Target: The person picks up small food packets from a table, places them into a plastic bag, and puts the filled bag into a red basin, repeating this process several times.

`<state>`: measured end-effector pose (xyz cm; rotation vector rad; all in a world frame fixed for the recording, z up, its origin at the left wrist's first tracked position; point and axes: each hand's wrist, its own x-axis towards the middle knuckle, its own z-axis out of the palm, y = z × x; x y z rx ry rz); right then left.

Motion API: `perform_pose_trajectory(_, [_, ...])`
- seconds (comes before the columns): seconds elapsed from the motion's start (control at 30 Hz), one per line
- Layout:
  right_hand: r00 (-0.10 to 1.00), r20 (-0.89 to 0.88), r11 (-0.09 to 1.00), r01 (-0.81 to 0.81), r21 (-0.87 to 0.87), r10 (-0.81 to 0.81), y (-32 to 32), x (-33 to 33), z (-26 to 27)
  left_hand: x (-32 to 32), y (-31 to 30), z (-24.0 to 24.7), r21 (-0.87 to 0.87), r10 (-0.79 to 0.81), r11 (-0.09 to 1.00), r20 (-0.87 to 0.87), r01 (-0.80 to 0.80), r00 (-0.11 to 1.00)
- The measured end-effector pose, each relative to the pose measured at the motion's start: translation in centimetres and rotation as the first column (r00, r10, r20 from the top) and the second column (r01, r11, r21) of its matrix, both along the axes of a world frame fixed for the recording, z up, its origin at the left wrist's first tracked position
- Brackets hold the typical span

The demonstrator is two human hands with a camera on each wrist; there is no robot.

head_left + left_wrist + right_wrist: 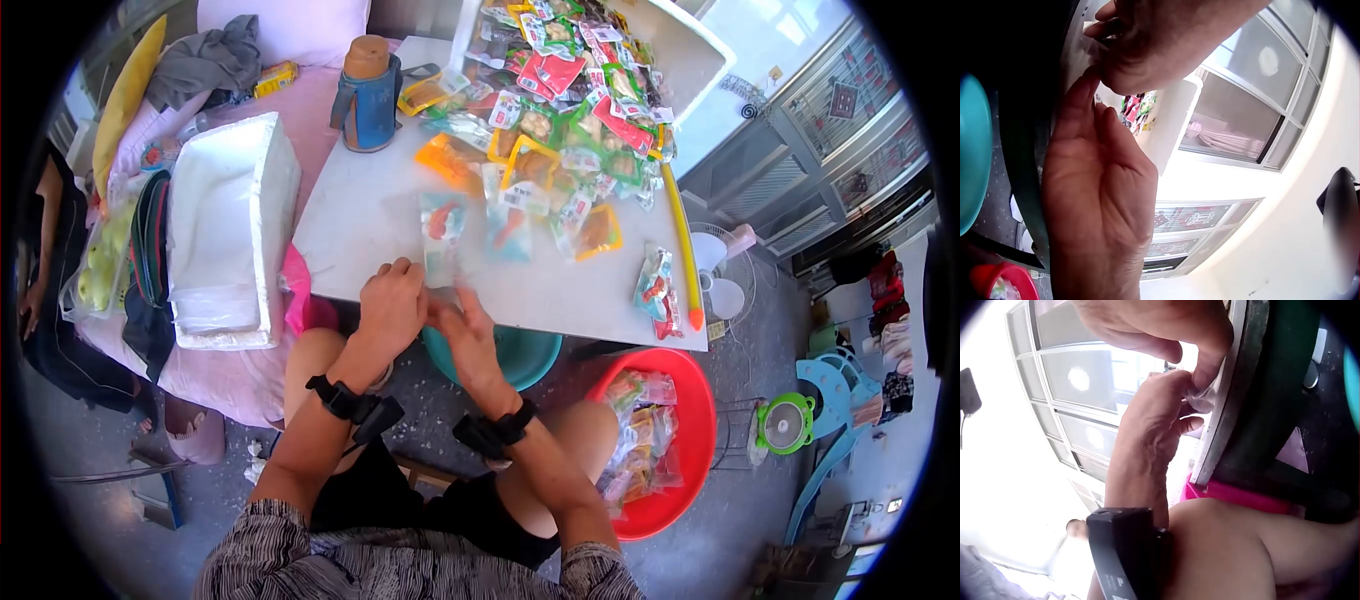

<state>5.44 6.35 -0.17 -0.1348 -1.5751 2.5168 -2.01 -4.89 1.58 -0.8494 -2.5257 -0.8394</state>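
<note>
At the table's near edge, my left hand [393, 300] and right hand [465, 335] meet fingertip to fingertip. Both pinch clear plastic [1202, 400], which looks like part of a bag; its shape is mostly hidden by the fingers. Right above the hands in the head view is a blurred clear packet [442, 222] with something red inside. Next to it on the tabletop lies another clear packet [510, 228] with red contents. The left wrist view shows the right palm [1100, 181] facing the camera, with the left hand above it.
A heap of colourful packets [560, 120] spills from a white foam box [690, 40]. A blue flask [370, 105] stands at the table's left; an open foam box [235, 230] sits beside it. Below are a teal basin [530, 365] and a red tub [705, 430] of packets.
</note>
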Motion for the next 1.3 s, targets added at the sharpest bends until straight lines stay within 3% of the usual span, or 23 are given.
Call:
perform_pose_trajectory(0.13, [0.997, 0.071, 0.992, 0.025, 0.122, -0.034, 1.6, -0.5, 0.0, 0.3, -0.1, -0.2, -0.054, -0.049, 0.997, 0.023, 0.050, 0.999])
perform_pose_trajectory(0.27, [0.985, 0.171, 0.998, -0.015, 0.054, 0.005, 2.6, -0.8, 0.8, 0.6, 0.4, 0.1, -0.090, -0.057, 0.994, -0.005, 0.056, 0.998])
perform_pose_trajectory(0.43, [0.989, 0.147, 0.995, 0.048, -0.087, -0.035, 2.5, -1.5, 1.4, 0.8, 0.1, 1.3, -0.108, -0.037, 0.994, -0.072, 0.029, 0.997])
perform_pose_trajectory(0.5, [0.992, 0.127, 0.998, 0.015, -0.064, -0.007, 2.5, -1.5, 0.7, 0.8, 0.3, 1.3, -0.040, -0.052, 0.998, -0.101, 0.048, 0.993])
perform_pose_trajectory(0.67, [0.985, 0.170, 0.999, 0.012, 0.046, -0.019, 3.4, -1.6, 2.0, 0.8, 1.0, 1.5, 0.013, -0.090, 0.996, -0.159, 0.093, 0.983])
perform_pose_trajectory(0.77, [0.957, 0.245, 0.944, -0.216, 0.249, 0.154, 5.8, -0.3, 3.9, 0.7, 0.9, 1.2, 0.018, -0.106, 0.994, -0.154, 0.110, 0.982])
perform_pose_trajectory(0.8, [0.967, 0.248, 0.921, -0.145, 0.362, 0.055, 7.1, 0.0, 4.1, 0.8, 0.9, 1.2, 0.012, -0.122, 0.992, -0.147, 0.125, 0.982])
perform_pose_trajectory(0.87, [0.965, 0.224, 0.818, -0.019, 0.575, -0.135, 10.6, 1.0, 4.5, 0.9, 0.9, 1.1, 0.002, -0.145, 0.989, -0.131, 0.147, 0.981])
perform_pose_trajectory(0.9, [0.946, 0.050, 0.588, 0.157, 0.794, -0.320, 13.9, 1.1, 3.0, 1.0, 0.9, 1.1, -0.003, -0.145, 0.989, -0.124, 0.146, 0.982])
perform_pose_trajectory(0.93, [0.885, -0.172, 0.278, 0.313, 0.908, -0.433, 17.4, 1.5, 1.5, 1.0, 0.9, 1.1, -0.006, -0.143, 0.990, -0.120, 0.143, 0.982])
perform_pose_trajectory(0.97, [0.777, -0.388, -0.026, 0.433, 0.901, -0.496, 19.8, 2.7, 1.5, 1.0, 0.9, 1.2, -0.009, -0.141, 0.990, -0.119, 0.141, 0.983])
perform_pose_trajectory(1.0, [0.617, -0.374, -0.134, 0.399, 0.907, -0.692, 22.5, 3.2, 0.0, 1.0, 1.0, 1.1, -0.012, -0.142, 0.990, -0.119, 0.141, 0.983])
perform_pose_trajectory(1.03, [0.497, -0.343, -0.254, 0.239, 0.937, -0.797, 23.6, 4.4, 1.5, 0.9, 1.0, 0.9, -0.016, -0.143, 0.990, -0.119, 0.142, 0.983])
perform_pose_trajectory(1.13, [0.253, -0.614, -0.598, 0.146, 0.788, -0.748, 26.8, 5.2, 0.2, 0.9, 1.1, 0.8, -0.045, -0.141, 0.990, -0.097, 0.137, 0.985])
perform_pose_trajectory(1.23, [0.258, -0.576, -0.580, 0.068, 0.811, -0.776, 26.4, 4.7, 0.0, 1.0, 1.2, 0.7, -0.062, -0.135, 0.989, -0.079, 0.131, 0.988])
perform_pose_trajectory(1.3, [0.269, -0.388, -0.410, -0.029, 0.912, -0.882, 25.9, 4.3, 0.8, 1.1, 1.3, 0.7, -0.049, -0.126, 0.991, -0.073, 0.123, 0.989])
